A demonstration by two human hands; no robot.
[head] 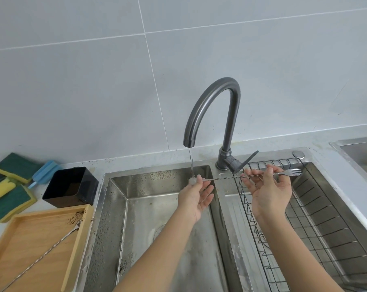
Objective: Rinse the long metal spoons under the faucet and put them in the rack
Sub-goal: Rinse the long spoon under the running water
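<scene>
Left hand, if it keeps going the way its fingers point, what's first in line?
Probably the water stream: the left hand points up and away under the faucet. Beyond that, the sink's back wall. Depth unclear.

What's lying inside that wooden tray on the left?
One long twisted metal spoon lies slantwise in the wooden tray, with dark specks at the far corner. Its lower end runs out of view.
</scene>
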